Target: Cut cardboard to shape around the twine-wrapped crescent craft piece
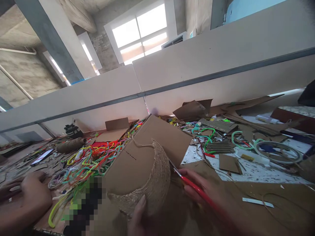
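Low in the middle, my left hand (138,213) has its thumb pressed on a crescent-shaped piece (158,177) covered in rows of tan twine; its other fingers are hidden. A loose end of twine trails from the crescent's upper tip. Behind the crescent is a large brown cardboard sheet (145,141) with a short line of dark marks. My right hand (197,185) is closed round a long, red-handled tool (194,186) with a narrow metal tip. That tip is close to the crescent's right edge; whether it touches, I cannot tell.
Another person's arm and hand (31,193) rest at the left. Bright pipe cleaners (98,155) lie heaped beside a twine spool (71,145) and a phone (42,156). On the right are corrugated cardboard pieces (220,147), a tape roll (278,152) and a glue bottle (253,157). A low partition (197,82) stands behind.
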Tool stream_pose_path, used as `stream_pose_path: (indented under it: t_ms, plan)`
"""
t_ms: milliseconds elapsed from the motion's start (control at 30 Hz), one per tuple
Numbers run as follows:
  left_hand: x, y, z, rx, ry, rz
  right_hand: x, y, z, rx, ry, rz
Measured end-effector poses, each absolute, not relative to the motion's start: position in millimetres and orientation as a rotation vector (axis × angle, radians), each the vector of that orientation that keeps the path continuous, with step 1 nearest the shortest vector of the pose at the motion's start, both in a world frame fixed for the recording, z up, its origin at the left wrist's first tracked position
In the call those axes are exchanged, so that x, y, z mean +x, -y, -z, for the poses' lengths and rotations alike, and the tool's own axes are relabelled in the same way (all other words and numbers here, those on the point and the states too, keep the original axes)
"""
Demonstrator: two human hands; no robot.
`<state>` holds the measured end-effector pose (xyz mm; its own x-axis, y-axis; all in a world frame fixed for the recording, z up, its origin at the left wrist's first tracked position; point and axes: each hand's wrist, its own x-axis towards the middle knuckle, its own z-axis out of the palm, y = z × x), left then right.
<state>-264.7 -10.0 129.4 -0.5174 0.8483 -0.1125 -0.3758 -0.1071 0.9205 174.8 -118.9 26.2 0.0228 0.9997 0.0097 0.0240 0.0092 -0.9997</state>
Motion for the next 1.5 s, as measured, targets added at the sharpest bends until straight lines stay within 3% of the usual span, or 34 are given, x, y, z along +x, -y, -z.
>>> stream_pose_path:
  t_ms: [233,500,967,1300,1500]
  plan:
    - [-273.4,9.3,-114.2,0.618,-1.348,-1.715,156.8,108.4,-3.0,-1.221,0.991,-1.429]
    - [-298.0,3.0,-114.8,0.663,-1.423,-1.812,148.6,108.0,19.3,-1.083,0.989,-1.263]
    - [-262.6,15.9,-120.5,0.599,-1.384,-1.667,143.2,117.2,23.6,-1.002,1.006,-1.242]
    - [-238.3,26.8,-128.2,0.599,-1.278,-1.622,144.9,114.4,27.6,-1.192,1.023,-1.114]
    - [-266.0,11.6,-119.2,0.604,-1.234,-1.781,147.3,108.9,16.7,-1.198,0.996,-1.222]
